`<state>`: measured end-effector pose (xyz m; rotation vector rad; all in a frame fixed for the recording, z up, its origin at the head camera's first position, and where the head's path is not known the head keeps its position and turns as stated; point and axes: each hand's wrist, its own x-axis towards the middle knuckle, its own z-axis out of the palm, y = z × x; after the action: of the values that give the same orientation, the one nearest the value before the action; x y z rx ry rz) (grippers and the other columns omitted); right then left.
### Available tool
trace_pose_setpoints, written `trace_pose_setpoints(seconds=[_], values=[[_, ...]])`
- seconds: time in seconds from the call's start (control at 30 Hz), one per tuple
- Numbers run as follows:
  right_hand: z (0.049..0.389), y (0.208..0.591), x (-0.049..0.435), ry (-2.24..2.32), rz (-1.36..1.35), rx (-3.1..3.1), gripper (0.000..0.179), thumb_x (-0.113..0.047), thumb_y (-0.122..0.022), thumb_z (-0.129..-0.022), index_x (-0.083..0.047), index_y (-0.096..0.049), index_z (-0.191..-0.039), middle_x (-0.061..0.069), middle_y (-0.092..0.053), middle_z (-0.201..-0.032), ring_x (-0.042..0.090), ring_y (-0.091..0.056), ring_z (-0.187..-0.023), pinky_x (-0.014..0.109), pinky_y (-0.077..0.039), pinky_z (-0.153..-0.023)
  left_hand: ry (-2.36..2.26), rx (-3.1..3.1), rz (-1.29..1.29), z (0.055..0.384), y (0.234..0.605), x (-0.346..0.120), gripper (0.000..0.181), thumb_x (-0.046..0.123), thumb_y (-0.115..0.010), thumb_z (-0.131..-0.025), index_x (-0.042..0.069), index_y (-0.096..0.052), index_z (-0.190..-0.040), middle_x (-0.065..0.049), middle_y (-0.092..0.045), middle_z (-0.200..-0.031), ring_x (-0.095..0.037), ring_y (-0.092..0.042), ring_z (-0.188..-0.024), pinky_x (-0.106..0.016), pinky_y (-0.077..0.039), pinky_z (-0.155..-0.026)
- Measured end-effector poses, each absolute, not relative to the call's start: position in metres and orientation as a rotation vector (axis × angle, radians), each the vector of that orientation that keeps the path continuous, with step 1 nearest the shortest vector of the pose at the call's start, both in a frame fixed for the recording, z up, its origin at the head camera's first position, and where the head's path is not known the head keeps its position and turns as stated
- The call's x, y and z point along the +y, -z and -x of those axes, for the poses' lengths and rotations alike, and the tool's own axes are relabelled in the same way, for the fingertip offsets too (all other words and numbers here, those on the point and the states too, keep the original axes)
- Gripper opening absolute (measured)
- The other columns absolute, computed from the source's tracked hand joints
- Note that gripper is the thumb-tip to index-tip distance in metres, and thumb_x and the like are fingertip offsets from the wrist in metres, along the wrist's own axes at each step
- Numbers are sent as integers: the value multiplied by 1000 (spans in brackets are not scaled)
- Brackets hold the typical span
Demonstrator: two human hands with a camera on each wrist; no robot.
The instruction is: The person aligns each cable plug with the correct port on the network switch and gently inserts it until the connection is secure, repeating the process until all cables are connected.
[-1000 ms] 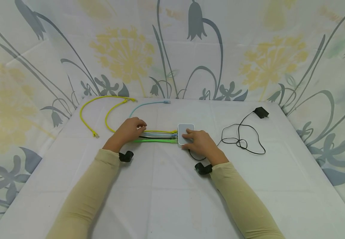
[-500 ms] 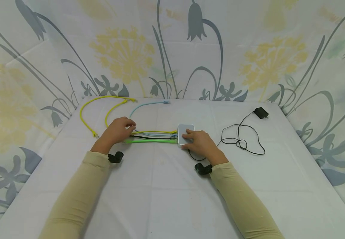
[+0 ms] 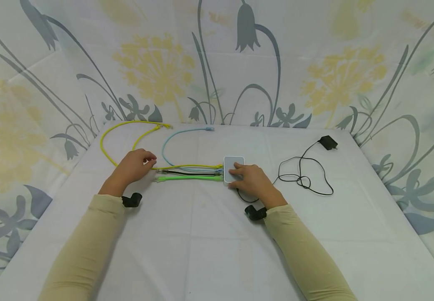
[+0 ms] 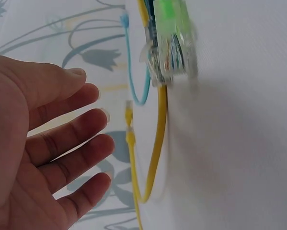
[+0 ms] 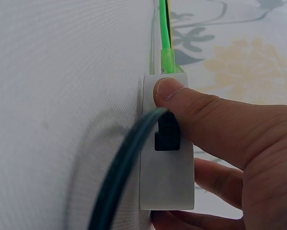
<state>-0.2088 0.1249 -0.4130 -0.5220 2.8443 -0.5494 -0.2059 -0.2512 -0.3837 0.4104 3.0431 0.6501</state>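
My right hand grips a small white-and-grey network switch lying flat, thumb on its near side and fingers over its top and far edge. Beside the thumb, a black power plug sits in the switch's side. From its left face run a yellow network cable, light blue ones, a black one and a green one. My left hand hovers just left of the loose cable ends, holding nothing; its fingers are relaxed and spread in the left wrist view, near the green cable's clear connector.
Another yellow cable curves across the back left, partly behind my left hand. A light blue cable's loop ends in a plug at the back. To the right lie a tangled black cord and its power adapter. Patterned cloth hangs behind.
My left hand has slid left along the cables and away from them, uncovering the ends of the black and green ones. The right hand and the switch stay put.
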Motion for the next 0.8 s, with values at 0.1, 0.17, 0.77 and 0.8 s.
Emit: trace_pose_setpoints(seconds=[0.1,0.17,0.77,0.8], values=[[208,414,125,540,528,2850,57,-45,-71,-85,-24,-58,-136,1,-40,-153,36,-38,-140,51,-35,-112,-625,3043,-379,203,384,-257,30,18,-52,-98,-2,-67,-114,-21,-65,-109,-36,-59,-102,-50,-47,-90],[208,414,125,538,531,2853,57,-44,-71,-85,-23,-58,-136,2,-40,-153,36,-38,-140,51,-35,-112,-609,3047,-366,201,384,-261,29,17,-52,-98,-3,-67,-113,-22,-65,-108,-37,-59,-101,-50,-47,-89],[208,411,125,553,521,2849,58,-48,-71,-84,-25,-57,-136,0,-41,-153,36,-38,-140,51,-35,-112,-547,3041,-217,195,386,-295,32,11,-46,-94,-5,-65,-114,-29,-60,-113,-43,-57,-104,-55,-45,-91],[207,411,125,553,524,2850,58,-47,-71,-84,-25,-57,-136,0,-41,-153,36,-38,-140,51,-35,-112,-543,3040,-208,195,386,-297,33,10,-45,-93,-6,-65,-114,-29,-60,-114,-44,-57,-104,-55,-45,-91]])
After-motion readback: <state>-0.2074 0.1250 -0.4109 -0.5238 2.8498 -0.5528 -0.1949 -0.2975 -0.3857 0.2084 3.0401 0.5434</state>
